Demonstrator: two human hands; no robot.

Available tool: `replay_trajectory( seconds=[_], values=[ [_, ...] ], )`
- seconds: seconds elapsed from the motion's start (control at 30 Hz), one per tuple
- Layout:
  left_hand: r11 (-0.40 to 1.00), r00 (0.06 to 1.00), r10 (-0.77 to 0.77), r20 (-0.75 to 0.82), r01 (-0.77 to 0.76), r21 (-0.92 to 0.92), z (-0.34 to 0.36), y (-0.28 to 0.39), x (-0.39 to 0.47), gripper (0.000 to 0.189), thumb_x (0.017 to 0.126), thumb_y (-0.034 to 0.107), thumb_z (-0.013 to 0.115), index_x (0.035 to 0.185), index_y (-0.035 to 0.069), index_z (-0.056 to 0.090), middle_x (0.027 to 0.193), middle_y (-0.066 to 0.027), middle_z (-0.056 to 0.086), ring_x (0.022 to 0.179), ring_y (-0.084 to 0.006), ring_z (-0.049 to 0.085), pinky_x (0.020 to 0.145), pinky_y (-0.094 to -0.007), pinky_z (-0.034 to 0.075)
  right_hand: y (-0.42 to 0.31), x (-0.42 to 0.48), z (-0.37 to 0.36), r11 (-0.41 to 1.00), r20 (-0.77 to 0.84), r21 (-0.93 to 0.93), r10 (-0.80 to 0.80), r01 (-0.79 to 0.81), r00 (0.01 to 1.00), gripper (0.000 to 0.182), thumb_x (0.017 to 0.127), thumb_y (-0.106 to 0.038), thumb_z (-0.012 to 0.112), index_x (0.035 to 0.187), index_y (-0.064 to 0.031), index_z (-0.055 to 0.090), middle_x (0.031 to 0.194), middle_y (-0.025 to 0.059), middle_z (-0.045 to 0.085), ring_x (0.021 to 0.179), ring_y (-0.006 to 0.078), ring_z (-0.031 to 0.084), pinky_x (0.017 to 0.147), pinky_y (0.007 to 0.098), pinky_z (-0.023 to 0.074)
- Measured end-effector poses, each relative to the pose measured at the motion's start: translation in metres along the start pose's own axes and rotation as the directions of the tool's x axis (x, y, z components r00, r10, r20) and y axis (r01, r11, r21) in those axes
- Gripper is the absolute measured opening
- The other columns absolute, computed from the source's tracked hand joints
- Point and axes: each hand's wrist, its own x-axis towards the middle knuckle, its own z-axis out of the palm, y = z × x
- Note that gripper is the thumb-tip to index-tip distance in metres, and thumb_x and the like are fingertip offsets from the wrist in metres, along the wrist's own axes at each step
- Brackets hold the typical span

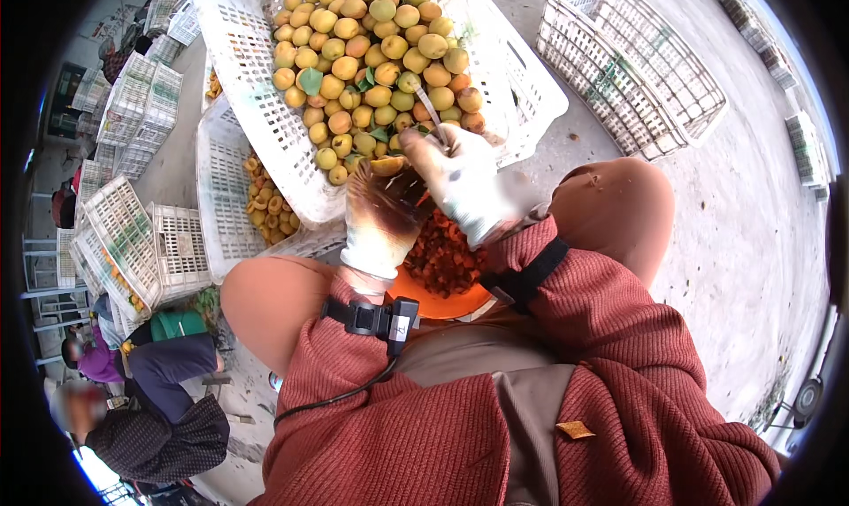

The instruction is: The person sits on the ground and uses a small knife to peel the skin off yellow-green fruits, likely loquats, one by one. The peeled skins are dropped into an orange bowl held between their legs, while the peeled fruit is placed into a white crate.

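Note:
My left hand (385, 207), in a white glove stained dark brown, holds a cut apricot (389, 166) at its fingertips. Close beside it, my right hand (461, 174) in a white glove grips a thin metal blade (428, 104) that points up and away over the fruit. Its handle is hidden in the glove. Many whole apricots (378, 61), a few with green leaves, fill a white plastic crate (245, 108) before me. Below both hands, between my knees, an orange basin (438, 305) holds a heap of reddish-brown pits (444, 257), partly covered by the hands.
A second white crate (222, 174) at left holds halved apricots (272, 204). An upright white crate (630, 68) stands on the concrete floor (723, 254) at right. Stacked crates (142, 108) line the far left. Two people sit at lower left, near a green bucket (178, 325).

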Motion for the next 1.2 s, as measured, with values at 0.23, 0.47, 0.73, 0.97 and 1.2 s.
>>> replay_trajectory(
  seconds=[0.23, 0.47, 0.73, 0.97, 1.2],
  values=[
    [0.953, 0.981, 0.152, 0.123, -0.179, 0.244, -0.008, -0.010, 0.008, 0.028, 0.094, 0.033, 0.061, 0.100, 0.006, 0.064, 0.097, -0.0127, 0.066, 0.092, -0.0257, 0.065, 0.077, -0.0384, 0.055, 0.005, 0.008, -0.003, 0.997, 0.009, 0.079, -0.011, 0.010, 1.000, 0.035, 0.086, -0.032, 0.068, 0.086, 0.0027, 0.067, 0.077, 0.0179, 0.067, 0.067, 0.0269, 0.065, 0.065, 0.0397, 0.0506],
    [0.991, 0.956, -0.105, 0.275, 0.079, 0.104, -0.010, 0.000, 0.005, 0.040, 0.094, 0.040, 0.063, 0.117, 0.007, 0.063, 0.108, -0.0091, 0.067, 0.099, -0.0275, 0.065, 0.074, -0.0424, 0.056, 0.006, 0.016, -0.015, 0.987, 0.237, 0.161, -0.060, 0.021, 0.970, 0.023, 0.080, -0.011, 0.071, 0.100, 0.0007, 0.069, 0.087, 0.0078, 0.071, 0.075, 0.0139, 0.066, 0.069, 0.0285, 0.0539],
    [0.998, 0.971, -0.058, 0.233, 0.055, 0.019, -0.007, -0.003, 0.000, 0.041, 0.102, 0.039, 0.054, 0.123, 0.004, 0.057, 0.116, -0.0110, 0.062, 0.103, -0.0272, 0.065, 0.089, -0.0433, 0.058, -0.003, 0.010, -0.018, 0.947, 0.107, 0.318, -0.080, 0.042, 0.991, 0.021, 0.084, -0.008, 0.070, 0.105, -0.0031, 0.069, 0.083, 0.0036, 0.068, 0.066, 0.0116, 0.062, 0.062, 0.0263, 0.0530],
    [0.977, 0.969, -0.126, 0.214, 0.085, 0.194, -0.008, -0.007, -0.003, 0.045, 0.096, 0.031, 0.066, 0.129, 0.001, 0.056, 0.114, -0.0137, 0.065, 0.096, -0.0256, 0.067, 0.082, -0.0342, 0.060, -0.031, 0.013, -0.040, 0.704, -0.185, 0.689, -0.059, 0.172, 0.981, 0.018, 0.093, -0.011, 0.066, 0.109, -0.0013, 0.067, 0.079, 0.0090, 0.068, 0.056, 0.0123, 0.060, 0.052, 0.0259, 0.0508],
    [0.980, 0.933, -0.170, 0.318, 0.125, 0.155, -0.005, -0.009, -0.003, 0.042, 0.097, 0.031, 0.065, 0.128, 0.004, 0.057, 0.111, -0.0136, 0.067, 0.091, -0.0243, 0.067, 0.073, -0.0348, 0.057, -0.033, 0.008, -0.037, 0.694, -0.176, 0.684, -0.140, 0.224, 0.974, 0.018, 0.094, -0.011, 0.065, 0.109, -0.0012, 0.069, 0.080, 0.0090, 0.068, 0.057, 0.0124, 0.060, 0.052, 0.0258, 0.0499]
  ],
)
